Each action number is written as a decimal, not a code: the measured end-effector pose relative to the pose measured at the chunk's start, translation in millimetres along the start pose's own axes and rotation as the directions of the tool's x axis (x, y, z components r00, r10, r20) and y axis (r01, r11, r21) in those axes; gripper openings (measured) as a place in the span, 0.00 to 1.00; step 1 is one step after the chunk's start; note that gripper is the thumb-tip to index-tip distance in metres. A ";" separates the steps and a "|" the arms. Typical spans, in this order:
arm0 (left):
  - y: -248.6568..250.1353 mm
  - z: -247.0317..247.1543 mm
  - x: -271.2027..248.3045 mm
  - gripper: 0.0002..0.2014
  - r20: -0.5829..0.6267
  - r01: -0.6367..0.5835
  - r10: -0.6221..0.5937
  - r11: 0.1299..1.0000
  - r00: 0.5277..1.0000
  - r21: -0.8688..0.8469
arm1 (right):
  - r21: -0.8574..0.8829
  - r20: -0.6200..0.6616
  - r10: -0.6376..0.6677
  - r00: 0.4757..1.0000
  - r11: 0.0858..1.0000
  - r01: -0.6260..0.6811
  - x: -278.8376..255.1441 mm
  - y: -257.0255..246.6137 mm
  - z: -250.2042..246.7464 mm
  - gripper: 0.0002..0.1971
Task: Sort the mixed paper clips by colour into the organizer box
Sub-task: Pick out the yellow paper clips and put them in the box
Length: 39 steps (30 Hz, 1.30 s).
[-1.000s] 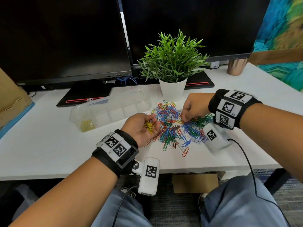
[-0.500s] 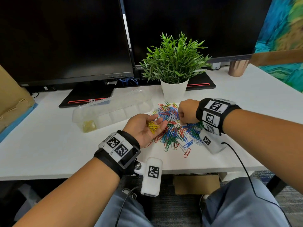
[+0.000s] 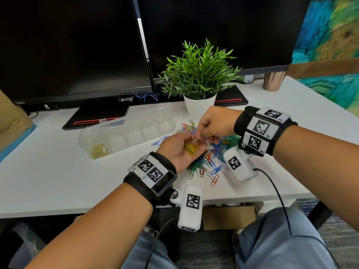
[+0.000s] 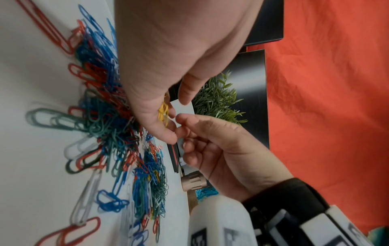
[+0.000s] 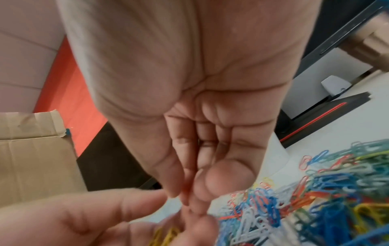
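Note:
My left hand [image 3: 177, 150] is held palm up over the near left edge of the mixed clip pile [image 3: 211, 158], cupping a bunch of yellow clips [image 3: 191, 148]. My right hand [image 3: 202, 133] hovers just above the left fingertips. Its thumb and forefinger pinch a clip at the edge of that yellow bunch, and the fingers mostly hide the clip. The left wrist view shows the yellow clips [image 4: 163, 113] in the left hand [image 4: 160, 69], with the right fingertips [image 4: 182, 123] touching there. The clear organizer box [image 3: 136, 131] lies to the left, with yellow clips [image 3: 99, 150] in its leftmost compartment.
A potted plant [image 3: 199, 80] stands right behind the pile. Two dark monitors [image 3: 73, 45] and their bases [image 3: 101, 115] line the back. A copper cup [image 3: 274, 82] is at the back right and a cardboard box [image 3: 9, 121] at the far left. A few blue clips [image 3: 159, 141] lie loose beside the organizer.
My right hand has lifted off the pile and come left to the left palm. The left hand has uncurled to palm up with the yellow clips showing.

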<state>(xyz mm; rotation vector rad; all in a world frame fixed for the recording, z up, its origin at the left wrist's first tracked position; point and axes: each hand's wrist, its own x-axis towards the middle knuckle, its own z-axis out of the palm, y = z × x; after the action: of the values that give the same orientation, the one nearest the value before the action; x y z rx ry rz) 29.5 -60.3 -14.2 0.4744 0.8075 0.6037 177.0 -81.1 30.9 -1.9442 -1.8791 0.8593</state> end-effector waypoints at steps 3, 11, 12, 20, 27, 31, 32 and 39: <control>-2.0 2.7 -2.8 0.04 -0.031 -0.005 0.007 0.999 1.000 0.042 | -0.058 -0.071 0.089 0.994 0.994 -0.093 -3.4 18.9 -11.7 0.06; -0.1 -2.9 -7.4 0.05 -0.044 -0.016 0.018 0.998 0.999 0.056 | -0.498 -0.047 0.136 0.990 0.856 -0.141 -6.0 52.7 -1.3 0.14; -0.3 -3.8 -7.5 0.05 -0.046 -0.018 0.020 0.998 0.999 0.059 | -0.498 -0.057 0.107 0.993 0.858 -0.121 -4.8 53.0 0.5 0.11; 2.8 -9.5 -5.6 0.05 -0.092 -0.034 0.042 0.996 0.995 0.083 | -0.477 -0.088 0.066 0.994 0.873 -0.100 5.3 47.8 -0.4 0.08; 1.5 -8.3 -5.7 0.05 -0.089 -0.029 0.036 0.997 0.995 0.073 | -0.529 -0.086 0.034 0.996 0.845 -0.074 7.9 45.5 7.7 0.05; 1.1 -8.1 -4.9 0.06 -0.088 -0.030 0.036 0.997 0.995 0.066 | -0.543 -0.093 0.034 0.995 0.836 -0.079 7.5 43.4 10.7 0.08; 1.6 -7.8 -5.0 0.06 -0.079 -0.028 0.032 0.998 0.996 0.058 | -0.526 -0.103 0.035 0.994 0.846 -0.084 6.6 42.5 9.2 0.08; -0.8 -1.4 -2.3 0.09 -0.029 -0.022 0.024 0.996 0.999 0.086 | -0.413 -0.158 0.001 0.987 0.908 -0.067 -5.3 31.6 -7.8 0.10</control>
<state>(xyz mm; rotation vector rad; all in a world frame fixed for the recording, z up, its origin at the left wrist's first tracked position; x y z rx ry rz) 27.4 -62.2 -14.4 0.5546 0.8604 0.6003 207.1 -87.9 19.2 -2.2149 -2.0661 0.3110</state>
